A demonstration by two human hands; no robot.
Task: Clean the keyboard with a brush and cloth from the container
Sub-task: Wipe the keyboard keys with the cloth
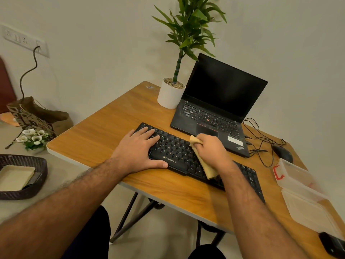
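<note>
Head view, looking down at a wooden folding table (104,139). Black Zebronics keyboard (173,152) lies across the near middle of it, angled, its right end running under the right forearm.

Left hand (138,150): fingers straight, spread flat on the keys at the keyboard's left end, thumb along the near edge. Pins the board, grips nothing.

Right hand (209,150): fingers curled round a tan cloth (203,165), bunched in the fist, one corner poking out the far side, a fold trailing down over the keys toward the near edge.

Handling, as judged: cloth soft and limp, will drag and snag on keycaps unless kept wadded; hold it by the bunch. Keyboard light and stiff, likely to skate on the smooth top, so the bracing hand earns its place. Keycaps could pop under hard sideways rubbing.

Around: open ThinkPad laptop (220,101) just beyond the keyboard, close to the wiping hand. White potted plant (170,96) left of the laptop. Mouse (282,153) and loose cables (261,139) far right. Clear plastic container (298,181), lid off, near right. No brush visible. Wicker basket (24,176) off to the left.
</note>
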